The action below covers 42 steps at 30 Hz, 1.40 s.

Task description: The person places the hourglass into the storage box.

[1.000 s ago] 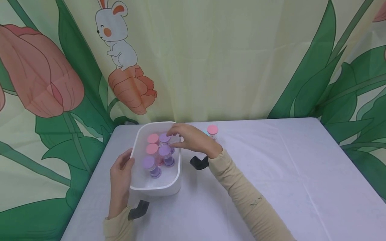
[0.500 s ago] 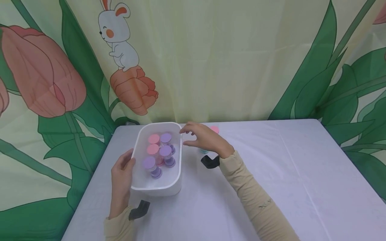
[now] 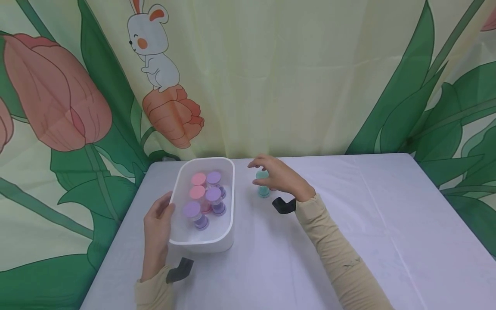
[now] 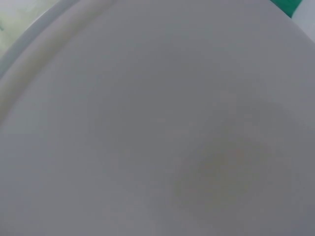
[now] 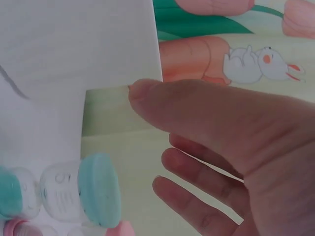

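A white plastic bin (image 3: pixel 201 249) stands at the left of the table, with several small sand timers inside, among them a pink timer (image 3: pixel 198 192) and a purple timer (image 3: pixel 213 195). My left hand (image 3: pixel 156 226) rests against the bin's left side, thumb at the rim. In the left wrist view the bin wall (image 4: pixel 157 108) fills nearly everything. Right of the bin stands a teal sand timer (image 3: pixel 264 192). My right hand (image 3: pixel 280 176) is beside it, thumb and fingers apart with nothing between them; it partly covers the timer. In the right wrist view a pink timer (image 5: pixel 125 229) shows behind the teal one.
A white cloth covers the table (image 3: pixel 348 224), which ends at a printed curtain (image 3: pixel 294 86) at the back. The bin's right wall (image 3: pixel 231 206) stands between its timers and my right hand. A dark strap piece (image 3: pixel 284 206) sticks out from my right wrist.
My right hand has come out of the bin, without a timer, and moved right to the teal one. My left hand stays at the bin's side.
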Motion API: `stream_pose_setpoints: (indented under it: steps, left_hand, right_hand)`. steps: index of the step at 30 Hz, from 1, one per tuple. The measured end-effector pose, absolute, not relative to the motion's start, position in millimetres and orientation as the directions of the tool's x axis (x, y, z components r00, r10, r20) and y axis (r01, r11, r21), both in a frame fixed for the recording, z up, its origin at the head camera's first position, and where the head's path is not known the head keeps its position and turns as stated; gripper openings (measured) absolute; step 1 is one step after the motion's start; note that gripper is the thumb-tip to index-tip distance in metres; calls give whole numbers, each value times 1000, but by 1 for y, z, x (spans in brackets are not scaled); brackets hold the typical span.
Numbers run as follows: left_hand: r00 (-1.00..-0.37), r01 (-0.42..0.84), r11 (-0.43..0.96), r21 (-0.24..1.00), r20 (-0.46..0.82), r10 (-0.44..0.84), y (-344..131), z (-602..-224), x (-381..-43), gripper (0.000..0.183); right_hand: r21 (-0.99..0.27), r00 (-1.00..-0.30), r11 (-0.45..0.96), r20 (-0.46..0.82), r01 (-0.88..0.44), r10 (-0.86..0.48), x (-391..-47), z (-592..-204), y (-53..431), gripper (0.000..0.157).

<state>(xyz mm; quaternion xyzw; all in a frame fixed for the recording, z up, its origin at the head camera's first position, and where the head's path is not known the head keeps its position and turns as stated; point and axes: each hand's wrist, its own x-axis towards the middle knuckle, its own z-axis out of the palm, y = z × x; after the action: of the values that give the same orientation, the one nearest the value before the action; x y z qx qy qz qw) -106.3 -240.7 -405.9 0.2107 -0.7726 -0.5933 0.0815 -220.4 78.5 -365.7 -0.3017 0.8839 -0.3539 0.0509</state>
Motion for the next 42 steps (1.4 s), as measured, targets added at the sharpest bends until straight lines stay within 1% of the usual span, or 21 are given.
stream_pose_setpoints:
  steps: [9,16,27,37,42]
  left_hand:
    - [-898,-221,202,954,-118,-423,-240,-405,-106,45]
    - [-893,-220,199,955,-115,-435,-241,-408,-106,44]
    - [-894,-220,203,954,-114,-433,-242,-408,-106,44]
    - [-902,-218,208,953,-116,-415,-242,-406,-105,45]
    - [-897,-230,214,949,-122,-424,-242,-408,-106,45]
  right_hand:
    - [-659,-843,581,155,-477,-515,-222,-370,97,43]
    - [-596,-826,600,214,-534,-522,-229,-376,107,41]
    - [-588,-829,604,244,-539,-502,-239,-389,117,40]
    - [-612,-841,599,229,-516,-491,-248,-404,122,40]
    - [-668,-849,560,224,-491,-478,-249,-410,123,42]
